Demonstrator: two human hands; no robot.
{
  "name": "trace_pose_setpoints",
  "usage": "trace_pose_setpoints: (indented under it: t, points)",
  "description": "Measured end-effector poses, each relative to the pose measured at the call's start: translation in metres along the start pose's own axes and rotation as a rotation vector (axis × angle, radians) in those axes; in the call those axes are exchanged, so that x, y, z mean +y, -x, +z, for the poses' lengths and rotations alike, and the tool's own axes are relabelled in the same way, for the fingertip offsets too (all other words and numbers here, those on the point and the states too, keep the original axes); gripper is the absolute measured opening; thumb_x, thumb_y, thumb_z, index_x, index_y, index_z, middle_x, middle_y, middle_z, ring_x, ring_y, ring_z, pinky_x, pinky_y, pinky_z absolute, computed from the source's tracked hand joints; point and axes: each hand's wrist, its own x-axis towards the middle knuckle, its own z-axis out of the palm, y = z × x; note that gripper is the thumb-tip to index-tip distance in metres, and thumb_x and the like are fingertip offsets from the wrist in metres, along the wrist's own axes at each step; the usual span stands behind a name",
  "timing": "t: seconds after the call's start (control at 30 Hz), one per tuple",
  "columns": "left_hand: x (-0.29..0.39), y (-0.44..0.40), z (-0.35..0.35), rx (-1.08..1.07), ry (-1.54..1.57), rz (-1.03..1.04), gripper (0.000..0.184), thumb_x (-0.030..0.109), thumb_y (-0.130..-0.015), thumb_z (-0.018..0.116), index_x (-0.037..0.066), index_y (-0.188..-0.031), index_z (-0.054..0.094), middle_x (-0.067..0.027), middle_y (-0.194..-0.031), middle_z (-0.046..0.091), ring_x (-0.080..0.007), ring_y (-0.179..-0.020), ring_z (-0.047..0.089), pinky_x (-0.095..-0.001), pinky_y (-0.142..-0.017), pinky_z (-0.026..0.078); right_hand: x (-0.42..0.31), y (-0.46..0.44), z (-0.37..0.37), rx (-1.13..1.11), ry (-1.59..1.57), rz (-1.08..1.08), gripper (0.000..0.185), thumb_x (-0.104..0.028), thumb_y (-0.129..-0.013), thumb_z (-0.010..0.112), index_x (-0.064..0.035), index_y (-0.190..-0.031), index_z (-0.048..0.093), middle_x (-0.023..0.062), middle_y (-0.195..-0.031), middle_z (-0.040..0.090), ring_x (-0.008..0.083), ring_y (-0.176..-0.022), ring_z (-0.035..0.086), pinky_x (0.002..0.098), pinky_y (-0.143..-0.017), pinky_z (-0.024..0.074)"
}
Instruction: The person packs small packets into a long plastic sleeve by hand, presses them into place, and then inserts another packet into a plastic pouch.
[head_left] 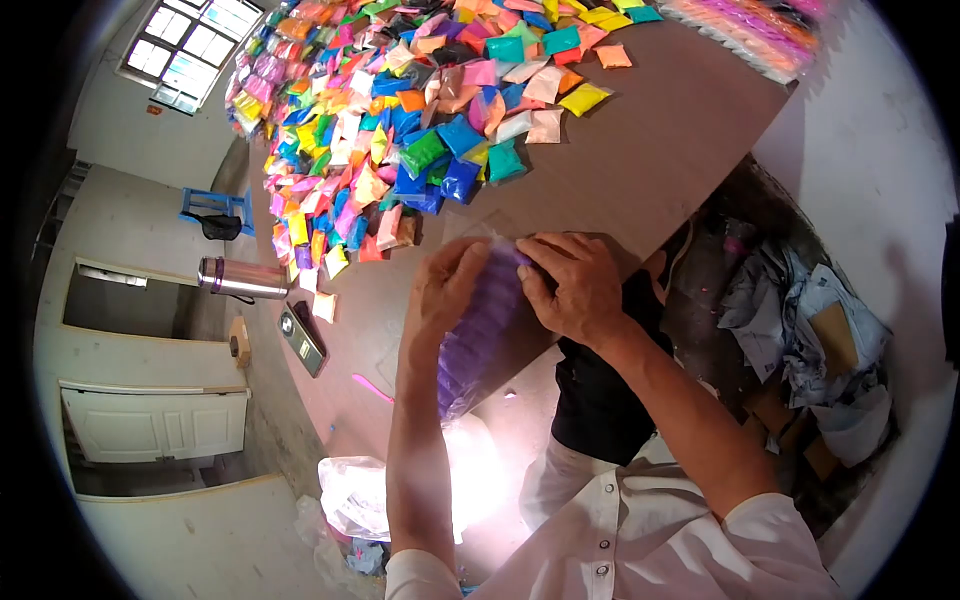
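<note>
The left hand (446,282) and right hand (578,285) are pinching a purple-filled plastic bag (476,335) at its top. Colourful sachets (425,152) are lying heaped beyond.

The left hand (442,283) and right hand (578,287) hide parts of the purple bag (480,325).

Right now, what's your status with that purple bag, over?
Left hand, right hand: both holding purple plastic bag near its far end. Colourful packet pile beyond, not in the way.
</note>
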Motion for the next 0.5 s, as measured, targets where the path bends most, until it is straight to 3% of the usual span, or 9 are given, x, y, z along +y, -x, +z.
trace_pose_setpoints:
  t: [0.1, 0.3, 0.43, 0.5]
  points:
    - [-0.004, -0.001, 0.001, 0.028, 0.113, -0.077, 0.034, 0.028, -0.11, 0.063, 0.0, -0.124, 0.075, 0.0012, -0.1, 0.07, -0.008, -0.092, 0.062, -0.0253, -0.081, 0.05, -0.001, -0.001, -0.001, 0.005, 0.012, -0.018, 0.028, -0.021, -0.094, 0.072, -0.0069, -0.118, 0.077, 0.0105, -0.115, 0.075, 0.0314, -0.105, 0.07, 0.0433, -0.093, 0.0516]
    - [-0.008, 0.006, -0.008, -0.059, 0.082, 0.019, 0.035, 0.029, -0.11, 0.063, 0.001, -0.128, 0.073, -0.0011, -0.104, 0.071, -0.0094, -0.094, 0.063, -0.0274, -0.086, 0.052, 0.004, -0.001, 0.004, 0.029, 0.003, -0.047, 0.027, -0.021, -0.092, 0.071, -0.0077, -0.115, 0.077, 0.0099, -0.112, 0.076, 0.0314, -0.102, 0.071, 0.0453, -0.088, 0.0522]
    - [-0.002, 0.051, -0.044, 0.131, 0.024, 0.006, 0.038, 0.033, -0.11, 0.062, -0.001, -0.125, 0.073, -0.0072, -0.108, 0.075, -0.0131, -0.098, 0.068, -0.0289, -0.086, 0.053, 0.004, -0.001, 0.004, 0.05, -0.013, -0.065, 0.024, -0.02, -0.092, 0.071, -0.0069, -0.111, 0.077, 0.0098, -0.11, 0.076, 0.0312, -0.101, 0.071, 0.0446, -0.086, 0.0532]
    - [0.007, 0.084, -0.055, 0.238, -0.211, -0.174, 0.039, 0.033, -0.107, 0.068, -0.004, -0.118, 0.075, -0.0123, -0.1, 0.077, -0.0143, -0.094, 0.071, -0.0297, -0.082, 0.055, 0.004, -0.002, 0.004, 0.055, -0.017, -0.072, 0.024, -0.019, -0.091, 0.071, -0.0069, -0.111, 0.077, 0.0099, -0.11, 0.076, 0.0315, -0.101, 0.071, 0.0445, -0.086, 0.0535]
